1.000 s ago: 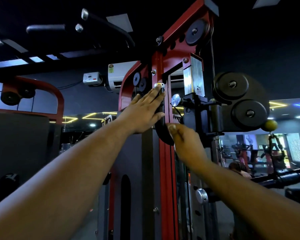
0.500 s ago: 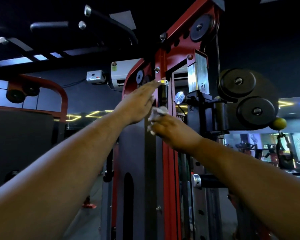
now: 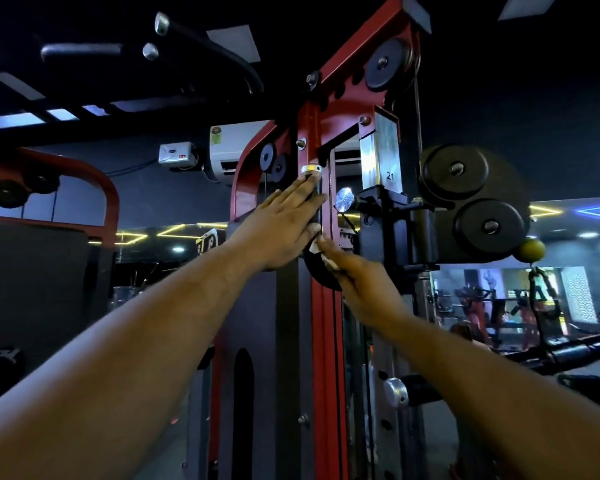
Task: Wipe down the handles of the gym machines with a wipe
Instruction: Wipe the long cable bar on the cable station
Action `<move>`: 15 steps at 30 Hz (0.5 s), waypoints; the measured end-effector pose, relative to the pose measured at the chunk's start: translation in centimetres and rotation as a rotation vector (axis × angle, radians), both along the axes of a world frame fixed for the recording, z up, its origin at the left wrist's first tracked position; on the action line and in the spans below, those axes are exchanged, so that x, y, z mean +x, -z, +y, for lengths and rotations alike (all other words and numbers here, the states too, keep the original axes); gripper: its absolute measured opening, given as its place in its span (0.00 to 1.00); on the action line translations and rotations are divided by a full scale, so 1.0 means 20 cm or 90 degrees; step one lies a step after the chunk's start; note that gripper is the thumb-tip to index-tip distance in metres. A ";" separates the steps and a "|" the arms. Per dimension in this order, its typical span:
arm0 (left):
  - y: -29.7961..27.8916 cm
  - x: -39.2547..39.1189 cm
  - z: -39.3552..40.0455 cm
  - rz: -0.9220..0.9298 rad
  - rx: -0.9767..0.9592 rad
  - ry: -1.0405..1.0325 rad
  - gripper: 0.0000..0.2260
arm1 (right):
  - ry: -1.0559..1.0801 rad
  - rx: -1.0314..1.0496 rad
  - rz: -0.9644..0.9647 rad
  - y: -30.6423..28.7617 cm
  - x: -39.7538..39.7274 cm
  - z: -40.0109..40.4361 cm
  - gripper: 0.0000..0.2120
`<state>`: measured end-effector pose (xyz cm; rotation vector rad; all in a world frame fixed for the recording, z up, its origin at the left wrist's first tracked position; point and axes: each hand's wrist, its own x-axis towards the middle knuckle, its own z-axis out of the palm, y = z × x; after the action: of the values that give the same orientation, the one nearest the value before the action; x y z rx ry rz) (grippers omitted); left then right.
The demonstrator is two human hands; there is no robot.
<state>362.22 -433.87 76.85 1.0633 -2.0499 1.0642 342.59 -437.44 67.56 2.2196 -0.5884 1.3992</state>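
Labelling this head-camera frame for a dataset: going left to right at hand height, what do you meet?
Left hand → black handle → chrome knob → steel plate marked 21 → black pulley wheels → yellow ball.

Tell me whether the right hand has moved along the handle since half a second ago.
Yes. The right hand with the wipe has dropped lower, farther below the handle's silver cap, toward the handle's lower end.

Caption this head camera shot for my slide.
Left hand steadies the black handle while right hand rubs it with a white wipe.
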 end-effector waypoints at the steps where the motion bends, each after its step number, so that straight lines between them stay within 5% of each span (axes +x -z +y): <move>1: 0.01 0.01 -0.01 0.001 0.002 0.005 0.27 | 0.005 0.010 -0.027 0.04 -0.01 -0.02 0.27; 6: 0.03 0.00 -0.02 0.009 0.001 0.008 0.28 | 0.102 -0.013 0.073 0.09 -0.22 -0.04 0.29; 9: 0.05 -0.01 -0.02 0.014 -0.005 -0.002 0.28 | 0.274 0.005 0.153 0.07 -0.39 -0.08 0.31; 12: 0.06 -0.02 -0.02 0.024 0.003 -0.005 0.27 | 0.294 0.077 0.087 0.08 -0.38 -0.11 0.28; 15: 0.06 -0.03 -0.03 0.030 0.000 0.000 0.27 | 0.154 0.096 -0.046 0.13 -0.21 -0.04 0.23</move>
<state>361.55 -434.43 75.63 1.0779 -2.0133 1.0290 338.38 -438.30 64.99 2.1309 -0.9820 1.3524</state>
